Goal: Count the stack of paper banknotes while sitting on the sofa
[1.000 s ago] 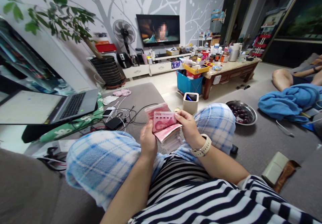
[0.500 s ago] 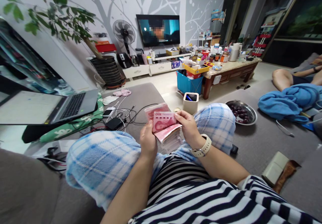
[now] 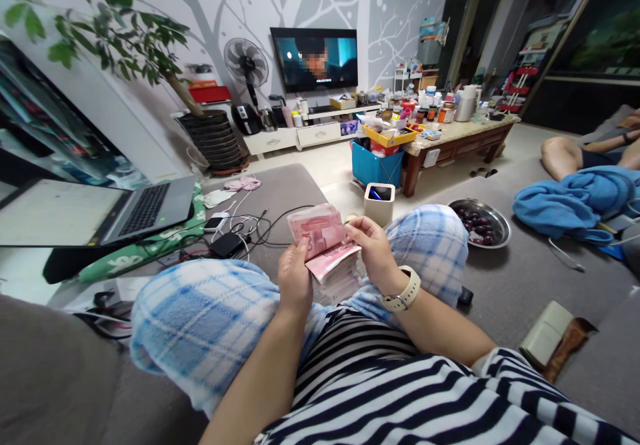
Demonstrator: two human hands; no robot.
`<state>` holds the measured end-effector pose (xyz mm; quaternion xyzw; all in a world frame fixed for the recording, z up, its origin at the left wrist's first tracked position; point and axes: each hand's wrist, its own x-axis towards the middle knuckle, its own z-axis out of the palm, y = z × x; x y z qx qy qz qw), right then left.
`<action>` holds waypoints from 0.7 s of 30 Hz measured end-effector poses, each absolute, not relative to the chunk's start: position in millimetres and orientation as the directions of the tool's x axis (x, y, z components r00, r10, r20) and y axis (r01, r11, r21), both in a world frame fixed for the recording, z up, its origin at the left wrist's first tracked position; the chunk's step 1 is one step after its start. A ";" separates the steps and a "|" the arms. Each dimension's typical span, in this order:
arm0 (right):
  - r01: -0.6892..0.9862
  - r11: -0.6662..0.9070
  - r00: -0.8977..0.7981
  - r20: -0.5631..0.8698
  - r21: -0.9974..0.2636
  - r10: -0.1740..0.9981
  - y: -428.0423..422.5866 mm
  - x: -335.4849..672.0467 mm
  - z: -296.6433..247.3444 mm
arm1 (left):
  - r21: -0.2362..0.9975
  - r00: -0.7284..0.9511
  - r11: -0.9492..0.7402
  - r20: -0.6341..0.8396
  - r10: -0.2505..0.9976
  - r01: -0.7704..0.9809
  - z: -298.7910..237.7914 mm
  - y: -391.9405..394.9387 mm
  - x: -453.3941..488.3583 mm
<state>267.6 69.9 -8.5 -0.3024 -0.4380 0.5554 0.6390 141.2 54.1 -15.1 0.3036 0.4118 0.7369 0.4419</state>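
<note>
I sit on a grey sofa with my knees up under blue plaid trousers. A stack of pink banknotes (image 3: 323, 237) is between my knees, gripped by both hands. My left hand (image 3: 294, 277) is closed on the lower left of the stack, thumb on top. My right hand (image 3: 371, 248), with a pale watch on its wrist, pinches the right edge of the notes; the top note is lifted and curled back.
An open laptop (image 3: 100, 215) lies on a green cushion at my left, with cables and a charger (image 3: 227, 244) beside it. A metal bowl of dark fruit (image 3: 481, 224) sits at right, near a blue towel (image 3: 575, 204) and another person's legs (image 3: 567, 155). A wallet (image 3: 553, 338) lies by my right arm.
The top banknote, flat and face-up before, has been folded back away from me by my right fingers. The hands stay in the same place.
</note>
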 end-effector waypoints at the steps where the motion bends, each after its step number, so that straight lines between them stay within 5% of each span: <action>1: -0.457 0.206 0.006 0.229 -0.865 0.974 70.3 267.5 -8.9 | 0.864 -0.385 -0.256 0.079 0.920 -0.433 -16.7 54.6 140.8; 10: -0.447 0.201 -0.023 0.236 -0.871 0.972 71.5 268.0 -12.8 | 0.839 -0.241 -0.212 0.099 0.965 -0.501 -17.9 54.8 140.4; 21: -0.479 0.169 -0.040 0.214 -0.862 0.976 71.3 268.4 -11.8 | 0.915 -0.496 -0.294 0.126 0.859 -0.276 -21.6 57.2 135.7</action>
